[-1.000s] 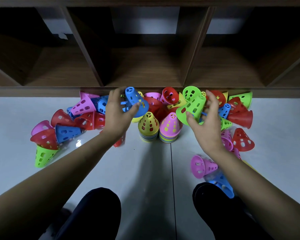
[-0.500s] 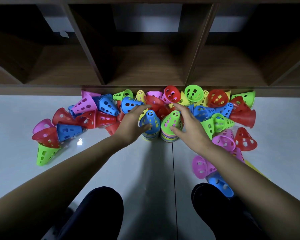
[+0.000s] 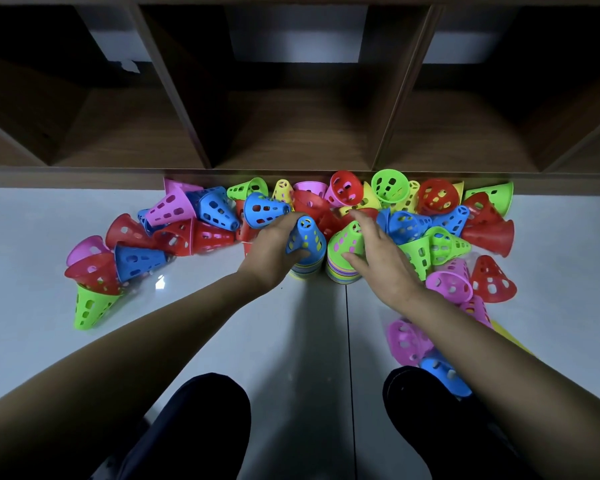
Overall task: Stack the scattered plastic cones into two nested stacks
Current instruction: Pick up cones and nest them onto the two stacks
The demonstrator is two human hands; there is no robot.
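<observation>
Head view.

Item 1: left stack point(image 3: 303, 270), nested cones standing upright on the floor point(image 3: 222, 327) at centre, many-coloured rims showing at its base. Topmost piece: blue top cone point(image 3: 309, 237), narrow end up.

Item 2: right stack point(image 3: 338, 274), just beside the first and touching or nearly touching it. Topmost piece: green top cone point(image 3: 345, 241).

Item 3: left hand point(image 3: 269, 252), wrapped round the blue top cone from its left side, thumb across the near face, fingers behind.

Item 4: right hand point(image 3: 378, 258), curled over the green top cone from its right side, fingers over the tip, thumb low on the near face.

Item 5: loose cones point(image 3: 215, 209), perforated, in red, blue, pink, green and yellow, lying on their sides in a band behind and to either side of both stacks. Outliers: a lime cone point(image 3: 89, 306) at far left; a red cone point(image 3: 492, 280) standing at right; a pink cone point(image 3: 407, 341) and a blue cone point(image 3: 444, 374) partly under the right forearm.

Item 6: wooden shelf unit point(image 3: 298, 133), open compartments, its base against the back of the pile.

Item 7: knees point(image 3: 194, 427) in dark cloth, near edge.
</observation>
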